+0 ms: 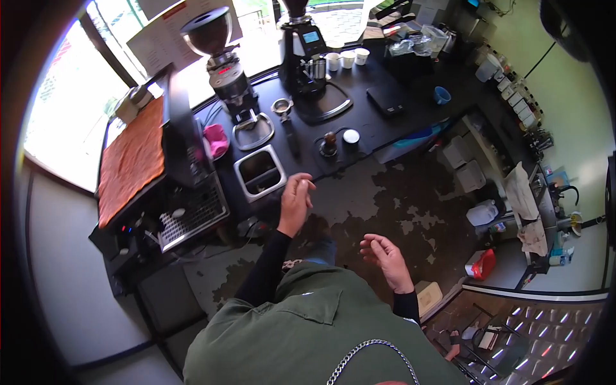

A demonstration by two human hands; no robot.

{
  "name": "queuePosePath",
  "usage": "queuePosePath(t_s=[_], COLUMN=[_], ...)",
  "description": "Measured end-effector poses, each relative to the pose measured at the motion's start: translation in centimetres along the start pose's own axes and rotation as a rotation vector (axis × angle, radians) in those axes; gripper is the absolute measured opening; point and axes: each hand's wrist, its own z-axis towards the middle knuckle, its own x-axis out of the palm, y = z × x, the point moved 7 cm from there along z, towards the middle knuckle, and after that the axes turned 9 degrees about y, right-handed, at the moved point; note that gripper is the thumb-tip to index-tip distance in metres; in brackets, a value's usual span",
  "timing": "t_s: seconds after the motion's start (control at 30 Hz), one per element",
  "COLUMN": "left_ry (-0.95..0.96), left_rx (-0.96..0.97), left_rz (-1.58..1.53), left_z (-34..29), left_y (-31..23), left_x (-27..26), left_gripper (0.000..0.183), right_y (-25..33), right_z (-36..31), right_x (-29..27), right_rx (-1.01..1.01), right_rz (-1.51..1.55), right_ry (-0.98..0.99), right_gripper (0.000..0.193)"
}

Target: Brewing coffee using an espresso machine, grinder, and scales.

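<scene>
My left hand [296, 204] is raised just off the counter's front edge, beside the steel-rimmed knock box [280, 168]. Its fingers are loosely bent, and I see nothing in it. Farther right, over the floor, my right hand [389, 258] hangs with thumb and fingers apart, also holding nothing. On the counter ahead lies a portafilter [292, 136], its handle toward me. A tamper [328, 145] with a dark knob stands right of it, beside a small round white-topped item [351, 136]. Neither hand touches any of these.
An espresso machine [192, 212] stands left, with a pink cloth [216, 139] beside it. Two coffee grinders, one silver-black [230, 80] and one black [300, 54], line the back. Paper cups [347, 59], a black scale [385, 101] and a blue cup [441, 95] are right. A sink area [557, 192] lies far right.
</scene>
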Motion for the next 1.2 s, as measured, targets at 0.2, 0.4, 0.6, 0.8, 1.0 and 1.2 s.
queuePosePath(t_s=[0.2, 0.4, 0.6, 0.8, 1.0, 1.2], left_ry=[-0.167, -0.274, -0.365, -0.448, -0.657, -0.631], left_rx=[0.213, 0.243, 0.096, 0.127, -0.139, -0.116], left_rz=[0.225, 0.63, 0.892, 1.037, 1.105, 0.94], left_z=[17.2, 33.1, 39.3, 40.8, 39.5, 37.5], left_y=[-2.8, -2.8, -1.6, -2.8, -4.0, -1.1], left_x=[-0.3, -2.7, -1.7, -0.5, 1.4, 8.0], left_gripper=[0.029, 0.078, 0.108, 0.098, 0.073, 0.08], right_y=[4.8, 12.5, 15.1, 14.7, 18.9, 25.5], right_z=[6.0, 12.8, 17.8, 23.0, 29.0, 34.5], right_x=[-4.2, -9.0, -13.5, -19.0, -27.6, -37.5], right_rx=[0.096, -0.025, -0.066, 0.093, 0.095, -0.004], right_rz=[-0.003, -0.053, 0.012, -0.007, -0.128, -0.351], right_ry=[-0.06, -0.146, -0.144, -0.016, 0.145, 0.165], right_gripper=[0.034, 0.036, 0.038, 0.036, 0.033, 0.032])
